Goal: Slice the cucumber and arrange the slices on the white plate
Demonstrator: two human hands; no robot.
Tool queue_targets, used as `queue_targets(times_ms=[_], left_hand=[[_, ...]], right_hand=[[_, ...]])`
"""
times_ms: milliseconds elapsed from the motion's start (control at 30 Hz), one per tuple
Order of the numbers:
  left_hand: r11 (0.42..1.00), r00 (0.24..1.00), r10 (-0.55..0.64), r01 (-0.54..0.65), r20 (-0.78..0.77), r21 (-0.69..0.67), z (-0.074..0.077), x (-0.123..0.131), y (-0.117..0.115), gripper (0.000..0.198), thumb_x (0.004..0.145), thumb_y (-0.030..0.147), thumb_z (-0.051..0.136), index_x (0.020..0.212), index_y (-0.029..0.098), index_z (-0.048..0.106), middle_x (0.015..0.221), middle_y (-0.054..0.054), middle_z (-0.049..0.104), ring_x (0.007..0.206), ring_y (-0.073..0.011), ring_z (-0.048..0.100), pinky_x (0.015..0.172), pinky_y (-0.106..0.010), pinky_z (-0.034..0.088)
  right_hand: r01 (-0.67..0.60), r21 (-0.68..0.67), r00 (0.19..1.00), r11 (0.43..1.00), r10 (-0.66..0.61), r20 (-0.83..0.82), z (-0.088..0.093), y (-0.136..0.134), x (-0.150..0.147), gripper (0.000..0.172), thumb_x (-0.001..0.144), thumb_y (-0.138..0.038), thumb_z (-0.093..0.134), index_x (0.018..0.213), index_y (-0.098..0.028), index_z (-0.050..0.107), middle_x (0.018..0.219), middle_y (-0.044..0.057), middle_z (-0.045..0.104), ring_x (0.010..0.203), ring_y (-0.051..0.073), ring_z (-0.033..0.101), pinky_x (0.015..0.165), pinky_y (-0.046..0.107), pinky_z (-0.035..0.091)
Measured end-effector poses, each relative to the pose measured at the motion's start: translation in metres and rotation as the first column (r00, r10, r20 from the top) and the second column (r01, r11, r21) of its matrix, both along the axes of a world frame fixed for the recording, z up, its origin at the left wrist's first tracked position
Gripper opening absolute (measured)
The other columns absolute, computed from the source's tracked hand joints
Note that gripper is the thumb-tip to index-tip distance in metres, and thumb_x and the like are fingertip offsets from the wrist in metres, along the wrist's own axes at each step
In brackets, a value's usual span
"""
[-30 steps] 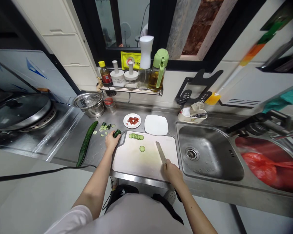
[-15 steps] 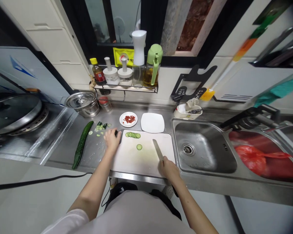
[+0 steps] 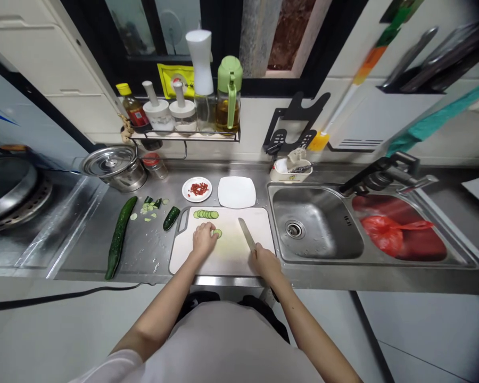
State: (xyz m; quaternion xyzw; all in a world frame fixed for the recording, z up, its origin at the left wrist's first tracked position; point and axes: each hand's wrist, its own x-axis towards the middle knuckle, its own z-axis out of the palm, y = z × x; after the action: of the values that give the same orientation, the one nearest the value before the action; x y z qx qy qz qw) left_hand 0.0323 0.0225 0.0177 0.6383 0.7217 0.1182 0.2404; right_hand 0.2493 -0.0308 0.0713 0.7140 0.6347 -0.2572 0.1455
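The white cutting board lies near the front edge of the bench, its right side just beside the sink rim. The left hand rests on the board with its fingers curled, the tips touching 1 loose cucumber slice; I cannot tell whether it pinches it. The right hand is closed around the handle of the knife. Bare board lies between the 2 hands. A row of slices lines the far edge. A cucumber stub and a whole cucumber lie to the left.
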Motion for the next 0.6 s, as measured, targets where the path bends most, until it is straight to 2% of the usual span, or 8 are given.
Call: queue_targets(times_ms=[100,200,367,600], left_hand=[[0.996,0.991,0.053,-0.044,0.122,-0.072,0.0,-0.004,0.0,0.011,0.084,0.025,0.058,0.094,0.023,0.062,0.087,-0.001,0.069,0.084,-0.0167,0.062,0.076,-0.027,0.041],[0.991,0.976,0.107,-0.09,0.188,-0.096,-0.003,-0.008,-0.001,0.012,0.084,0.024,0.058,0.094,0.023,0.064,0.083,0.0,0.07,0.079,-0.0153,0.063,0.072,-0.025,0.042],[0.994,0.978,0.109,-0.103,0.178,-0.044,-0.009,-0.014,0.0,0.02,0.082,0.021,0.059,0.1,0.023,0.067,0.086,-0.001,0.071,0.085,-0.0172,0.064,0.076,-0.026,0.044],[0.992,0.981,0.125,-0.121,0.148,-0.039,-0.012,-0.015,0.004,0.019,0.081,0.021,0.059,0.098,0.024,0.067,0.088,-0.001,0.069,0.086,-0.0172,0.062,0.076,-0.027,0.044]], right_hand=[[-0.017,0.007,1.0,1.0,0.017,0.007,0.002,-0.001,0.0,0.03,0.098,-0.025,0.031,0.116,-0.016,0.052,0.105,0.015,0.069,0.1,0.025,0.066,0.076,0.032,0.044],[-0.048,0.026,0.999,0.998,0.048,0.012,0.005,-0.004,0.0,0.03,0.098,-0.025,0.031,0.116,-0.016,0.053,0.104,0.015,0.069,0.099,0.025,0.066,0.075,0.032,0.043],[-0.179,0.04,0.984,0.983,0.179,-0.016,0.012,-0.016,-0.003,0.029,0.099,-0.028,0.033,0.116,-0.019,0.054,0.101,0.012,0.07,0.096,0.023,0.066,0.075,0.029,0.041],[-0.323,0.045,0.945,0.945,0.325,-0.032,0.013,-0.021,-0.012,0.025,0.098,-0.025,0.035,0.111,-0.02,0.056,0.095,0.01,0.07,0.093,0.022,0.066,0.074,0.029,0.038]])
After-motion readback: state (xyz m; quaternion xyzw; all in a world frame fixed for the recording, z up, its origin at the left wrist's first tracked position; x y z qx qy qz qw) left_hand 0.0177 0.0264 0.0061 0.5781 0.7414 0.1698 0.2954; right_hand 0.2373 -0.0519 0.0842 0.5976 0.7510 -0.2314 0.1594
